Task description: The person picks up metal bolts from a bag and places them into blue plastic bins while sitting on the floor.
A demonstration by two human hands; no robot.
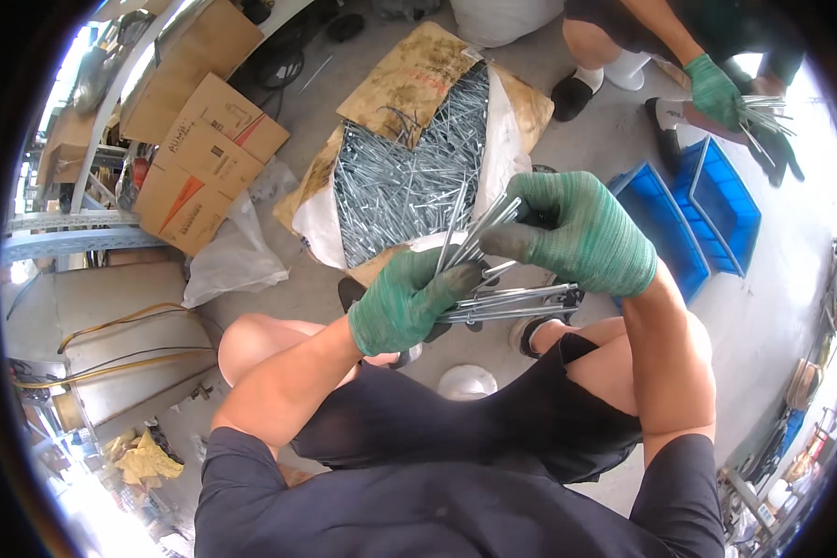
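The left hand (405, 302), in a green glove, is clenched around a bundle of thin metal rods (511, 302) that lies flat across the person's knees. The right hand (581, 232), also in a green glove, is above it and grasps a few more rods (474, 232) with its fingertips; these stand slanted, and their lower ends touch the left hand. Just in front of the hands, an open cardboard box (409, 84) on the floor is full of the same silver rods (405, 181). Two blue plastic bins (721, 209) stand to the right of it. Behind the bins, another person's gloved hand (713, 88) holds its own bunch of rods. Flat cardboard boxes (205, 149) lie at the left.
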